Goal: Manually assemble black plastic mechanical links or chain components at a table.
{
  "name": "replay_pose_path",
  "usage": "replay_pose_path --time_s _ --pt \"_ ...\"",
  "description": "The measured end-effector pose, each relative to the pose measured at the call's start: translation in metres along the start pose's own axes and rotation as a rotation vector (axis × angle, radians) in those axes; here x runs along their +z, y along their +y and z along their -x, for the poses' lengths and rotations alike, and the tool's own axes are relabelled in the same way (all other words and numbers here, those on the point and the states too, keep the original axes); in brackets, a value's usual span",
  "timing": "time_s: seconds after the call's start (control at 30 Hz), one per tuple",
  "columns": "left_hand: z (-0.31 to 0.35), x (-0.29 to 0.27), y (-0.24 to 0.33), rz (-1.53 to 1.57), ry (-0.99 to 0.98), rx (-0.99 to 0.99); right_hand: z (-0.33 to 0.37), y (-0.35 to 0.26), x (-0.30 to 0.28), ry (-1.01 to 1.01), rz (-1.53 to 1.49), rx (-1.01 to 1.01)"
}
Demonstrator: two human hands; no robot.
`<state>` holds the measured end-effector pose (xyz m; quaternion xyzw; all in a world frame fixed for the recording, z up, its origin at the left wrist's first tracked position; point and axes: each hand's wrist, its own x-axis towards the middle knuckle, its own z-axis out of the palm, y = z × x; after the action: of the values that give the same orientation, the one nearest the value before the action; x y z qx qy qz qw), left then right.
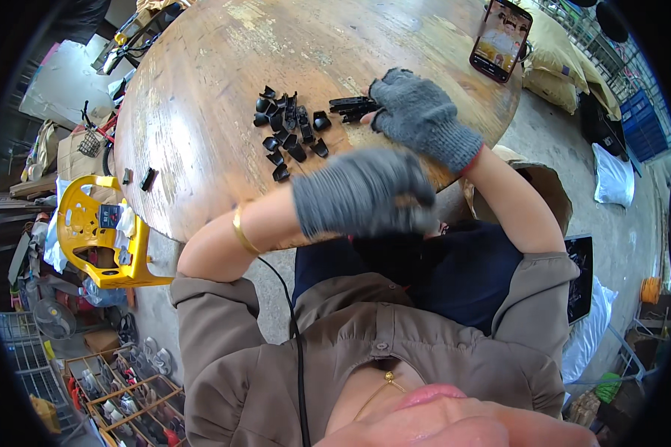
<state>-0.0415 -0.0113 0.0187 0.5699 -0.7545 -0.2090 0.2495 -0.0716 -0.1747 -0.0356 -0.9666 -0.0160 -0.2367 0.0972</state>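
Observation:
My right hand (419, 112), in a grey knitted half-finger glove, rests on the table with thumb and fingers closed around the right end of a small bundle of long black plastic strips (347, 109). My left hand (365, 195), gloved alike, is over the table's near edge above my lap. Motion smears its fingers, so whether they hold anything is unclear. Just beyond it, on the tabletop, lies a loose cluster of small curved black plastic pieces (296, 150). Some longer black parts (303, 123) are mixed in among them.
The round, worn wooden table (224, 67) bears a phone (501, 39) standing at the far right. Two small black pieces (147, 179) lie near the left edge. A yellow plastic chair (89, 223) stands left. A cardboard box (552, 186) is beside my right arm.

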Motion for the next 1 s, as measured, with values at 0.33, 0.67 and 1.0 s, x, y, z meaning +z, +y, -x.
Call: replay_pose_path --time_s 0.33,0.67,1.0 --pt "0.018 -0.050 -0.101 -0.482 0.240 -0.342 -0.009 -0.006 -0.001 -0.075 0.023 -0.104" --pt "0.010 -0.071 -0.138 -0.541 0.129 -0.439 -0.033 -0.041 0.009 -0.025 0.043 -0.133" --pt "0.067 -0.078 -0.108 1.191 0.678 -0.586 -0.063 -0.048 0.015 -0.384 0.057 -0.084"
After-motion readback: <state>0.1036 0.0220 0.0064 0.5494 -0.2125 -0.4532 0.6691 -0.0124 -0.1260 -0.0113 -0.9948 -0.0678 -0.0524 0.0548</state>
